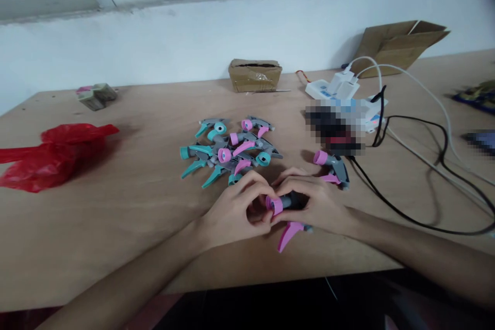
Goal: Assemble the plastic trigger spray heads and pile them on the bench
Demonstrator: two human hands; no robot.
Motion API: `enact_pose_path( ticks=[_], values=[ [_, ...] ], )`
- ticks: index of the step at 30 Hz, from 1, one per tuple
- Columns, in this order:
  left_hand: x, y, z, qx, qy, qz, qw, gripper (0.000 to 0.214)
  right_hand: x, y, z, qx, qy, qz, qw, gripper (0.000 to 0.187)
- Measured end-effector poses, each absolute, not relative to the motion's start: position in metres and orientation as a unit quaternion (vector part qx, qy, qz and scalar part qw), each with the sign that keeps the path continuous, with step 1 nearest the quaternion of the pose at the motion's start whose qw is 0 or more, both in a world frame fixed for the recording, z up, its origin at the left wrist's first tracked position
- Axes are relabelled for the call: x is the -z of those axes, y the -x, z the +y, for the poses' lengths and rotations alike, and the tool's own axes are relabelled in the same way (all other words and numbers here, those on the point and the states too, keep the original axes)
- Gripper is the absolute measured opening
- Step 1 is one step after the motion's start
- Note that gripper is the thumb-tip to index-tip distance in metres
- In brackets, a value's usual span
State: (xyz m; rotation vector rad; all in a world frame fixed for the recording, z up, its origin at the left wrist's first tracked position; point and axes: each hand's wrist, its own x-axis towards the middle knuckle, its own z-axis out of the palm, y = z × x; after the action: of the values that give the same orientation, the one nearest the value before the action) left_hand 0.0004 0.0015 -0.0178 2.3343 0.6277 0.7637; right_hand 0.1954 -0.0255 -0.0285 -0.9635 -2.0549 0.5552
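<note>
Near the table's front edge, both my hands hold one grey trigger spray head with a pink ring (275, 205) and a pink trigger (290, 236). The fingers of my left hand (242, 206) are pinched on the pink ring. My right hand (315, 198) is wrapped around the grey body, hiding most of it. Just beyond my hands lies a pile of similar grey spray heads (228, 153), some with teal parts and some with pink. A single pink and grey spray head (338, 170) lies apart, beyond my right hand.
A red plastic bag (58, 154) lies at the left, with small bundled blocks (96, 96) behind it. A small cardboard box (255, 76) stands by the wall. At the right are a power strip (319, 89), looping cables (436, 165) and an open carton (398, 46).
</note>
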Motion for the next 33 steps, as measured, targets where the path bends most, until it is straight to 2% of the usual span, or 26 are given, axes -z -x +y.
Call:
enact_pose_path(
  ticks=[6,10,16,23,33],
  values=[
    [0.020,0.000,-0.002,-0.309,-0.869,0.261,0.284,0.022,0.034,-0.196,-0.024,-0.213,0.382,-0.793,0.425,0.025],
    [0.023,-0.002,-0.007,-0.351,-0.854,0.325,0.207,0.008,0.036,-0.197,-0.024,-0.209,0.405,-0.773,0.442,0.030],
    [0.027,-0.003,-0.013,-0.343,-0.870,0.319,0.152,0.004,0.034,-0.198,-0.023,-0.205,0.402,-0.787,0.420,0.030],
    [0.025,-0.008,-0.012,-0.332,-0.855,0.354,0.181,0.007,0.031,-0.198,-0.020,-0.212,0.411,-0.795,0.393,0.029],
    [0.018,-0.009,-0.014,-0.363,-0.833,0.364,0.203,0.015,0.033,-0.196,-0.022,-0.210,0.442,-0.772,0.406,0.032]
  ],
)
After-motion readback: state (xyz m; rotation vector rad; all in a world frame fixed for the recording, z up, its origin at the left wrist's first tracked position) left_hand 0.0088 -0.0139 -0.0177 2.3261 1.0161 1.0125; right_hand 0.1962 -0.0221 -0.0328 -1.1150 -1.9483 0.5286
